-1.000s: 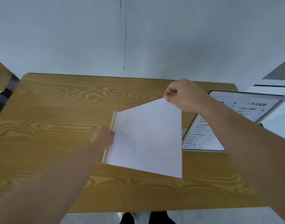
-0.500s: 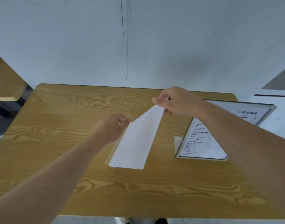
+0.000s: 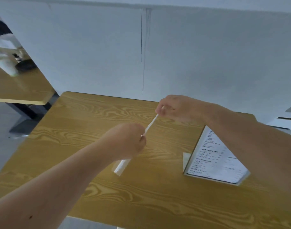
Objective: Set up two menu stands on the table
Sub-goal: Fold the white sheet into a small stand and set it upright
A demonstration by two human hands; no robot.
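I hold one menu stand (image 3: 150,125) upright over the middle of the wooden table (image 3: 85,123). It is turned edge-on to me, so it shows as a thin white strip. My left hand (image 3: 125,141) grips its near lower side, and its clear base (image 3: 120,167) pokes out below that hand. My right hand (image 3: 176,108) pinches its far top corner. The second menu stand (image 3: 214,159), printed with text, stands on the table at the right, partly behind my right forearm.
A pale wall runs along the table's far edge. Another wooden table (image 3: 20,90) stands at the left with a white cup (image 3: 6,63) and dark objects on it. Grey floor lies between the two tables.
The menu stand has been turned from its flat white face to edge-on and raised upright. Both hands keep hold of it. The view has tilted up and shifted.
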